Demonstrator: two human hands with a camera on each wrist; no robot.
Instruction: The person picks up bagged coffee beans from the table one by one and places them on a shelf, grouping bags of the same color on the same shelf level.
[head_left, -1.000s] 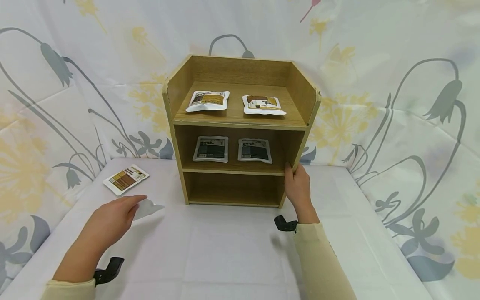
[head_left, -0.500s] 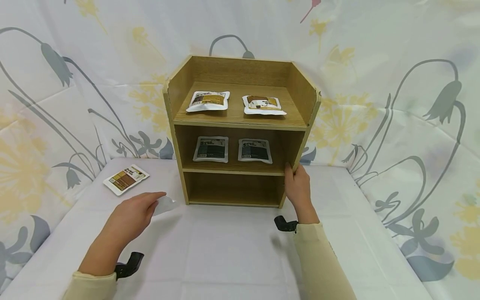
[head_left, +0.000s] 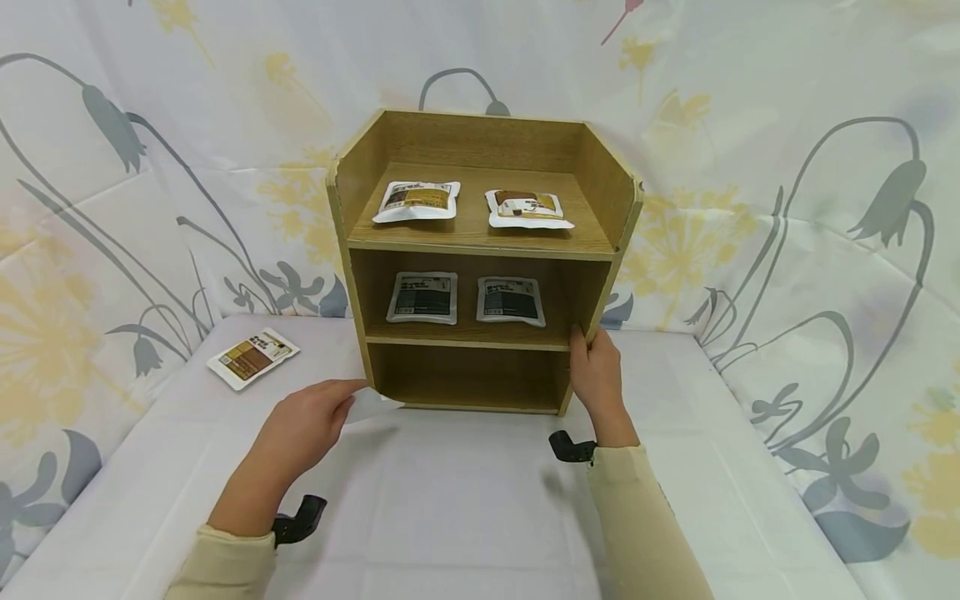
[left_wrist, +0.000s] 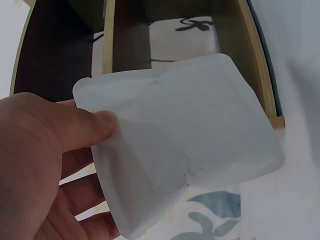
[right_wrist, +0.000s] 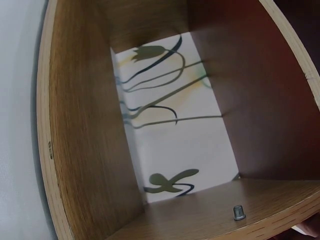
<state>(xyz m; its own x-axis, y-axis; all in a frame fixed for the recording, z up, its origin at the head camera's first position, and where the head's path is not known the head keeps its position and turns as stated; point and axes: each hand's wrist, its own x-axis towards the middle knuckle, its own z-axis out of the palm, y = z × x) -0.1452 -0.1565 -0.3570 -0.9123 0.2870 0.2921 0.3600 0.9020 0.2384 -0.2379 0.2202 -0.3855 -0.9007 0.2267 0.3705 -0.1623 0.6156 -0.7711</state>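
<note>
Pinching a white pouch (head_left: pixel 372 406) w/ thumb over its edge, the left hand (head_left: pixel 303 427) is now sitting at the bottom-left corner of the wooden shelf unit (head_left: pixel 480 250), having moved in from approx 9 o'clock over the last sec. Right hand (head_left: pixel 596 375) is still gripping the unit's right front edge, steadying it. Bottom compartment is standing open at 12 o'clock from the pouch; another packet (head_left: pixel 252 358) is lying on the surface at 10 o'clock.
</note>
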